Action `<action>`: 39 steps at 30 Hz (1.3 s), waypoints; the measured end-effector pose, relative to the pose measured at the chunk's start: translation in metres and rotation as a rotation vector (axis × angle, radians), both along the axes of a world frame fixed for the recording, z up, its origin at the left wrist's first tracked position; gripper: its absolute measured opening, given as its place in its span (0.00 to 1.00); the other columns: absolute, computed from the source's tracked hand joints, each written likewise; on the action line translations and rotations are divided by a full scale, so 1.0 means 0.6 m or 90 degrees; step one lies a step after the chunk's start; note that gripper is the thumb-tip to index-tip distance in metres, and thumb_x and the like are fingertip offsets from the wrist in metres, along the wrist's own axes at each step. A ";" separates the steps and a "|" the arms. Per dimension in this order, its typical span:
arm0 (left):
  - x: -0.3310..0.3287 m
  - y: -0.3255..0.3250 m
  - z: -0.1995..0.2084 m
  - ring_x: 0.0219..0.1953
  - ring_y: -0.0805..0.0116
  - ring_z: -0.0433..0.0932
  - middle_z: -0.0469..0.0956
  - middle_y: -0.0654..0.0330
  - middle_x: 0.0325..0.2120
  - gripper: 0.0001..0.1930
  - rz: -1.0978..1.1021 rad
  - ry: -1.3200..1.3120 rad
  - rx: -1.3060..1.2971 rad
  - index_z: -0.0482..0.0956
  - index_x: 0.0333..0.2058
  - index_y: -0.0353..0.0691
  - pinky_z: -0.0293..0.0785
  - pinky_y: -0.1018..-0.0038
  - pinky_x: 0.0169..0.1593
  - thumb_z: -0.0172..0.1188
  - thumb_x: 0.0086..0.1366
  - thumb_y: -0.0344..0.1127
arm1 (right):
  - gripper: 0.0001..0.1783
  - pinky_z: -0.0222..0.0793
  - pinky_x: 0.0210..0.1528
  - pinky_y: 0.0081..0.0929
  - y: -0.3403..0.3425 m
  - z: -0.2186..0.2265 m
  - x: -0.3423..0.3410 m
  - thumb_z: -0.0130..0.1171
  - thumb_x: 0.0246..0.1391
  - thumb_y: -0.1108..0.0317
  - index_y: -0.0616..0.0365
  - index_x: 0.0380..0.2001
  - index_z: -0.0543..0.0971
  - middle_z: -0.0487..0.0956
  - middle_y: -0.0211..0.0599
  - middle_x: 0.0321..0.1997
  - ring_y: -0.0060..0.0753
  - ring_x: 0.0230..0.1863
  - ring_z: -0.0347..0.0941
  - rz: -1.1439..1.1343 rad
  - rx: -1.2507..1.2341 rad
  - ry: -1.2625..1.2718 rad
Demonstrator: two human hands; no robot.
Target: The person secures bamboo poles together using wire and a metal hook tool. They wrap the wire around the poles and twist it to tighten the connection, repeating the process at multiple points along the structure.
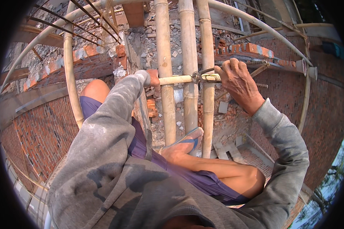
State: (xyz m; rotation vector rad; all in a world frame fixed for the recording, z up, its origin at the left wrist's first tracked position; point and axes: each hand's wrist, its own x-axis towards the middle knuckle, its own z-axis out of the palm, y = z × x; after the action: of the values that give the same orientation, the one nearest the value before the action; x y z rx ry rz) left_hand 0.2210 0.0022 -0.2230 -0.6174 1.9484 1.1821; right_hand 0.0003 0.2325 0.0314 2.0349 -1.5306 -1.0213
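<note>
Clamping right hand [239,84] around thin dark metal tool [208,70] jutting left of curled fingers [228,68], resting left hand [154,77], finger grip unclear, at left end of slender pale-yellow stick [176,79] across round tan bamboo poles [189,42]

You've got three bamboo poles [189,38] carrying a short bamboo crosspiece [176,79]; your sandalled foot [187,141] rests there too.

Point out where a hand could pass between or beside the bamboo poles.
A slot opens between the left pole and middle pole, from the bamboo crosspiece back to the sandal; wider room lies between the right pole and right sleeve. It is crowded around the dark binding beside the right hand.
</note>
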 end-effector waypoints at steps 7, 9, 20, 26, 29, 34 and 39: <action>0.004 -0.004 0.010 0.33 0.62 0.84 0.86 0.55 0.34 0.33 0.030 0.030 0.071 0.84 0.47 0.31 0.80 0.64 0.39 0.85 0.42 0.41 | 0.05 0.76 0.33 0.31 -0.041 0.003 -0.024 0.65 0.62 0.66 0.51 0.35 0.88 0.81 0.34 0.25 0.30 0.30 0.82 -0.136 0.190 -0.161; 0.002 0.000 -0.004 0.45 0.57 0.85 0.84 0.49 0.45 0.44 0.061 -0.026 0.030 0.77 0.57 0.28 0.81 0.61 0.48 0.86 0.42 0.40 | 0.05 0.85 0.38 0.28 -0.045 -0.005 -0.043 0.68 0.62 0.67 0.52 0.32 0.89 0.88 0.34 0.32 0.29 0.34 0.87 -0.088 0.145 -0.211; -0.008 -0.017 0.016 0.55 0.53 0.82 0.82 0.45 0.52 0.54 -0.015 -0.087 0.092 0.73 0.65 0.29 0.80 0.59 0.54 0.88 0.40 0.47 | 0.13 0.82 0.41 0.45 0.010 -0.067 -0.155 0.67 0.63 0.59 0.59 0.32 0.86 0.85 0.47 0.28 0.50 0.35 0.86 -0.306 0.234 -0.296; 0.052 -0.035 -0.025 0.61 0.41 0.77 0.72 0.39 0.67 0.53 0.494 -0.061 0.483 0.73 0.68 0.28 0.74 0.47 0.62 0.73 0.56 0.67 | 0.03 0.80 0.40 0.43 0.028 -0.040 -0.093 0.62 0.59 0.74 0.61 0.33 0.83 0.83 0.44 0.28 0.47 0.35 0.85 -0.188 0.143 -0.313; 0.098 -0.017 -0.040 0.64 0.35 0.75 0.73 0.34 0.65 0.50 0.675 0.015 0.551 0.75 0.66 0.29 0.70 0.42 0.64 0.63 0.62 0.72 | 0.03 0.79 0.42 0.42 0.039 -0.044 -0.082 0.60 0.57 0.76 0.60 0.34 0.82 0.83 0.44 0.29 0.47 0.35 0.84 -0.165 0.108 -0.305; 0.133 0.052 -0.041 0.67 0.34 0.73 0.74 0.32 0.63 0.49 0.948 0.163 0.790 0.74 0.66 0.26 0.68 0.38 0.66 0.60 0.66 0.71 | 0.03 0.79 0.42 0.42 0.043 -0.045 -0.077 0.60 0.56 0.77 0.61 0.33 0.83 0.84 0.45 0.31 0.48 0.37 0.85 -0.201 0.106 -0.331; 0.110 0.098 -0.080 0.55 0.37 0.81 0.82 0.39 0.48 0.37 1.158 0.168 0.693 0.84 0.46 0.30 0.74 0.43 0.63 0.64 0.65 0.67 | 0.08 0.82 0.40 0.44 0.040 -0.034 -0.074 0.60 0.57 0.76 0.62 0.39 0.86 0.86 0.49 0.36 0.50 0.39 0.87 -0.302 0.202 -0.343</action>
State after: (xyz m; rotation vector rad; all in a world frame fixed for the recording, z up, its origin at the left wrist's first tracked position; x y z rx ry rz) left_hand 0.2871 0.0610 -0.2709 -1.6067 0.0759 3.0130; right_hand -0.0441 0.2566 0.0108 2.3524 -2.3434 -0.9684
